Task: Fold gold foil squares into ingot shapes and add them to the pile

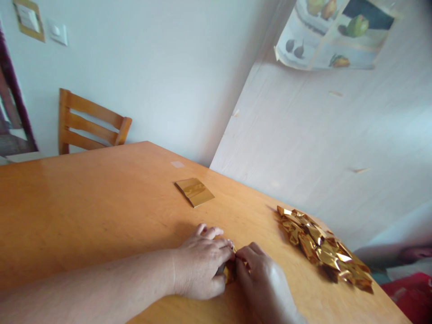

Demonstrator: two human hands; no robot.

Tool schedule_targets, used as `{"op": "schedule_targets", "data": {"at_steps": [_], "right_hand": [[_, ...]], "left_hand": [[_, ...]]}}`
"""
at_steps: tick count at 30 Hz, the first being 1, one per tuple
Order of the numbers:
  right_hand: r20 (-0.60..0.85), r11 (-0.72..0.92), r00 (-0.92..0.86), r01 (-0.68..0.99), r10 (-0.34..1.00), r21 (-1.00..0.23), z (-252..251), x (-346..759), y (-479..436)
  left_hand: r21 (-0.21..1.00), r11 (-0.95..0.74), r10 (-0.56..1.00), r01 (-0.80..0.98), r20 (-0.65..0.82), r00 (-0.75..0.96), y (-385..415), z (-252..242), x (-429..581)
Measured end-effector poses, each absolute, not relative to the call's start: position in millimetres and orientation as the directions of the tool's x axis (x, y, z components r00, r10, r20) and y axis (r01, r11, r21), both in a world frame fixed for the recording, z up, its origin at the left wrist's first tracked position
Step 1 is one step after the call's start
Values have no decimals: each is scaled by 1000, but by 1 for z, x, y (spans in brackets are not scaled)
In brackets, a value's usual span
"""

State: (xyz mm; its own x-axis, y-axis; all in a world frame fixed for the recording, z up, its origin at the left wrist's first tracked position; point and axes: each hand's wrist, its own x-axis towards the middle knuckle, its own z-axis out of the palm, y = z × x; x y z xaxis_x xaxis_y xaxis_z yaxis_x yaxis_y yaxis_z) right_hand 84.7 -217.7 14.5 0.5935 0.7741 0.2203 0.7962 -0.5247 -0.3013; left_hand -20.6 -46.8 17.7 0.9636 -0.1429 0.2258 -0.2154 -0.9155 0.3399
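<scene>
Close to the table's near edge, a small piece of gold foil paper [230,272] lies between my hands, mostly covered by them. My left hand [204,265] rests over its left side, the fingers bent and closed on it. From the right, my right hand [261,274] pinches the foil paper's right edge with thumb and fingertips. A flat stack of square gold foil sheets [195,191] lies on the wooden table [101,198] beyond my left hand. To the right is a pile of folded gold foil pieces [326,247], shiny and many-faced.
A wooden chair [91,121] stands behind the table's far left side. A pale board [324,135] with a fruit painting [337,33] leans along the right edge. A small pale paper patch [177,164] is near the far corner. Red cloth [410,297] shows at lower right.
</scene>
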Motion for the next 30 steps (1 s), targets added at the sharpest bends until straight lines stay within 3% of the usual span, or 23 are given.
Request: {"op": "schedule_targets", "data": {"at_steps": [13,30], "right_hand": [[232,-508,534,845,813,-165,10,84,-219],[214,-492,533,844,819,-214,10,85,-218]], "left_hand": [[347,-921,-86,-177,261,961,-43,16,-18],[349,-923,-71,-160,256,964,-42,16,-17]]}}
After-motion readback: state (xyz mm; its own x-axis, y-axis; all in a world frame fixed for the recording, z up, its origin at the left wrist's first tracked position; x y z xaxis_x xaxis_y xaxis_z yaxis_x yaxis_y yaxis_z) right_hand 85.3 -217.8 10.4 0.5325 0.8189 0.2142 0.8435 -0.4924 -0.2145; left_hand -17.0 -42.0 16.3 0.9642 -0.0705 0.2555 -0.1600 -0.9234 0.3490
